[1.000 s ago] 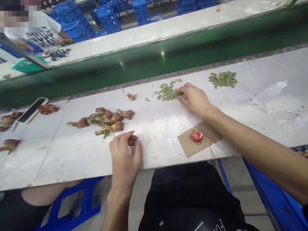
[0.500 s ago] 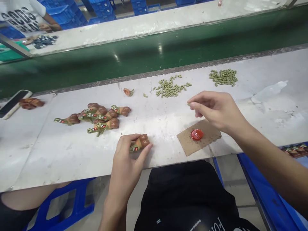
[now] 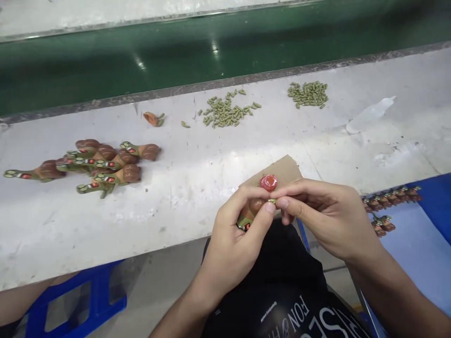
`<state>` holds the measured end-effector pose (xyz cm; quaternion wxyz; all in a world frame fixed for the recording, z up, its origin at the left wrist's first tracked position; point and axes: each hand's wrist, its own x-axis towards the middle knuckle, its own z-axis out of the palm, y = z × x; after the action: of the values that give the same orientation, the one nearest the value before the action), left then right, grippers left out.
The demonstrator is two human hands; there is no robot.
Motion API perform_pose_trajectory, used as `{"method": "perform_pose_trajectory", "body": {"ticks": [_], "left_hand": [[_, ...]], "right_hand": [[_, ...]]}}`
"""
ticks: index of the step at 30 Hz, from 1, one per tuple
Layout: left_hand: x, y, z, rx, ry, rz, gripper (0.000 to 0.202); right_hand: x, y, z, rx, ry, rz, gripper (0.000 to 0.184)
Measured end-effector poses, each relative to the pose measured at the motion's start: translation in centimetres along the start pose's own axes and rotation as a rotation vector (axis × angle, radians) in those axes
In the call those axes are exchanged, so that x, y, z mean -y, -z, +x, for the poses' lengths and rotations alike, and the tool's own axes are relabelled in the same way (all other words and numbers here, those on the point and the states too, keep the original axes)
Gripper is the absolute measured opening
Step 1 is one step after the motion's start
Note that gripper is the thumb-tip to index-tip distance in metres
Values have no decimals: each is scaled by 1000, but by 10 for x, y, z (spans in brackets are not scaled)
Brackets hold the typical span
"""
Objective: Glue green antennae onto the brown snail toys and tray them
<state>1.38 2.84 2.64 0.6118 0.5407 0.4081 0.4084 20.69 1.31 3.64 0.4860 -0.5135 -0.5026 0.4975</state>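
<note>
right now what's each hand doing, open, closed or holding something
Left hand: closed around a brown-and-green figurine.
Right hand: closed, thumb and finger pinching a small green piece.

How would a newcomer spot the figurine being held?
Find the white table and the cardboard at its near edge. In front of it, the left hand holds a brown and green figurine. Unlike the clustered figurines at left, it alone is held.
</note>
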Motion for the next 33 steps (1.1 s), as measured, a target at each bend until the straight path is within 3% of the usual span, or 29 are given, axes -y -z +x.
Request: {"method": "perform_pose_trajectory", "body": {"ticks": [5,10,17,20,24,28,33], "left_hand": [[4,2,-3,55,10,126,21],[11,0,-8,69,40,-43,26],[17,-10,-12,8,18,-101,24],[19,-8,-18,-8,87,-108,12],[25,1,-31,-13,178,-95,19],[25,6,-36,-54,212,-10,20],[21,6,-30,-59,138,-6,15]], "right_hand": [[-3,6,-9,1,-6,-4,7],[-12,4,-11,5,-108,220,23],[-27,-3,-6,7,-136,341,5],[-21,0,-2,-105,-67,119,2],[-15,11,8,-260,181,-418,14],[-18,17,18,-167,364,-701,16],[-18,14,23,-62,440,-766,19]]}}
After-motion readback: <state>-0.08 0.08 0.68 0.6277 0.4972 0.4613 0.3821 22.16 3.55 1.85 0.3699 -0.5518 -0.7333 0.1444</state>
